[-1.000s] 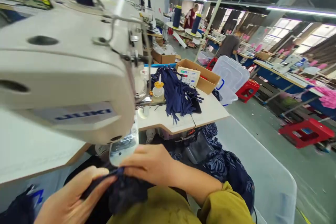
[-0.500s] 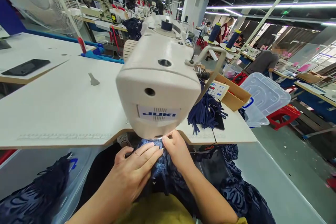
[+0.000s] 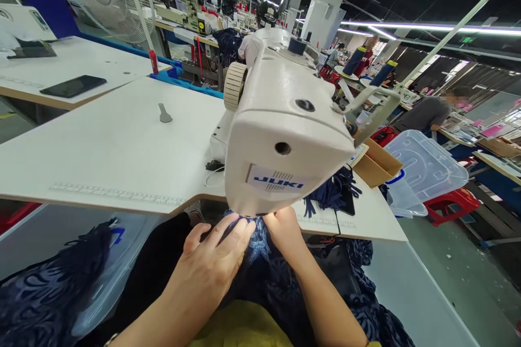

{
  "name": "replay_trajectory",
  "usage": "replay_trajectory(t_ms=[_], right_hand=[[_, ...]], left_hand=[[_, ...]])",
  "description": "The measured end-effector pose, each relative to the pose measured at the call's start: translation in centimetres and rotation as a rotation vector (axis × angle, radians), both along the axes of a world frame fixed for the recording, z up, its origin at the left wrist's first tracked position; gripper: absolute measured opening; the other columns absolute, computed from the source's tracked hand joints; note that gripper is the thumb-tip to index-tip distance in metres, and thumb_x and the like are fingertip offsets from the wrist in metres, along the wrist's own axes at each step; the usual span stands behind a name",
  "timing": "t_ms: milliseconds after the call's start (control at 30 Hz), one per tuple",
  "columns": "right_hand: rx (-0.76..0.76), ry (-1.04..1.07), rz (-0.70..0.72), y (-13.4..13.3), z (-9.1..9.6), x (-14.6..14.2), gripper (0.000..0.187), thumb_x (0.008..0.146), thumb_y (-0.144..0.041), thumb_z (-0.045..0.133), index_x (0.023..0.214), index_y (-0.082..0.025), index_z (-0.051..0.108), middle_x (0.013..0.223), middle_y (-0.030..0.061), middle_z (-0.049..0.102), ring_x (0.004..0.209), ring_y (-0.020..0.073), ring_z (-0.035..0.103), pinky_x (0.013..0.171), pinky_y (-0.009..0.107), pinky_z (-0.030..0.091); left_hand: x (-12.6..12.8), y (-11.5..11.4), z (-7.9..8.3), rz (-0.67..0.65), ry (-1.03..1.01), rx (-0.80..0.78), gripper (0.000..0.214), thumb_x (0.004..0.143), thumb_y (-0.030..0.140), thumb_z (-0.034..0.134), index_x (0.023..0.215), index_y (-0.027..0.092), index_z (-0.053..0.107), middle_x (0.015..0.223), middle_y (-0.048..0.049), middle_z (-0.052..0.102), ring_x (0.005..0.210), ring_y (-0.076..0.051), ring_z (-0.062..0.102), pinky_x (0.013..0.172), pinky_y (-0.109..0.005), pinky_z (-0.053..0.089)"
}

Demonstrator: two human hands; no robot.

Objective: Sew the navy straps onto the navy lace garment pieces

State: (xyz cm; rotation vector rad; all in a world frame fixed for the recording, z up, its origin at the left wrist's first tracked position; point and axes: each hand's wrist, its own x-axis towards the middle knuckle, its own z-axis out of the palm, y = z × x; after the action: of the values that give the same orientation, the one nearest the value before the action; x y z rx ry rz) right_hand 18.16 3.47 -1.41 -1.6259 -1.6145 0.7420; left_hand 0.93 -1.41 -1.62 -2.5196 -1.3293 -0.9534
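Observation:
The white sewing machine head (image 3: 287, 146), marked JUKI, fills the middle of the view and hides its needle area. Just below it, navy patterned fabric (image 3: 258, 246) runs under the machine and falls over my lap. My left hand (image 3: 220, 249) lies on this fabric with its fingers stretched forward, the tips near the machine's lower edge. On the fabric's right side, my right hand (image 3: 285, 233) is curled, its thumb and fingers closed at the edge. The machine head partly covers those fingertips.
On the white table lie a flat grey metal piece (image 3: 165, 114) and a phone (image 3: 73, 86). Navy strips (image 3: 336, 190) and a cardboard box (image 3: 376, 162) sit right of the machine. A clear plastic bin (image 3: 427, 165) rests on a red stool. More navy fabric (image 3: 52, 282) lies lower left.
My view has turned left and tilted, so the machine and table appear farther right. Both hands stay at the fabric; my left fingers have bent slightly and spread.

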Motion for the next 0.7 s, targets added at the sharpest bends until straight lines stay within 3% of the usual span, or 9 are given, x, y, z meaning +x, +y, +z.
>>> replay_trajectory(t_ms=[300, 700], right_hand=[[0.100, 0.007, -0.015, 0.08, -0.50, -0.09, 0.015, 0.080, -0.018, 0.046, 0.076, -0.022, 0.059, 0.060, 0.0001, 0.058, 0.079, 0.0217, 0.061, 0.071, 0.029, 0.045], [0.136, -0.019, -0.018, 0.21, -0.81, -0.17, 0.018, 0.080, -0.016, 0.048, 0.080, -0.022, 0.064, 0.060, 0.0013, 0.060, 0.074, 0.0224, 0.062, 0.070, 0.030, 0.046]], left_hand=[[-0.49, 0.20, -0.54, -0.038, 0.044, -0.005, 0.040, 0.093, 0.011, 0.035, 0.119, 0.029, 0.060, 0.120, 0.0030, 0.067, 0.110, -0.017, 0.059, 0.099, -0.038, 0.027], [-0.28, 0.20, -0.67, -0.035, 0.064, 0.028, 0.039, 0.092, 0.012, 0.037, 0.122, 0.026, 0.058, 0.121, 0.0009, 0.066, 0.110, -0.018, 0.058, 0.099, -0.038, 0.028]])
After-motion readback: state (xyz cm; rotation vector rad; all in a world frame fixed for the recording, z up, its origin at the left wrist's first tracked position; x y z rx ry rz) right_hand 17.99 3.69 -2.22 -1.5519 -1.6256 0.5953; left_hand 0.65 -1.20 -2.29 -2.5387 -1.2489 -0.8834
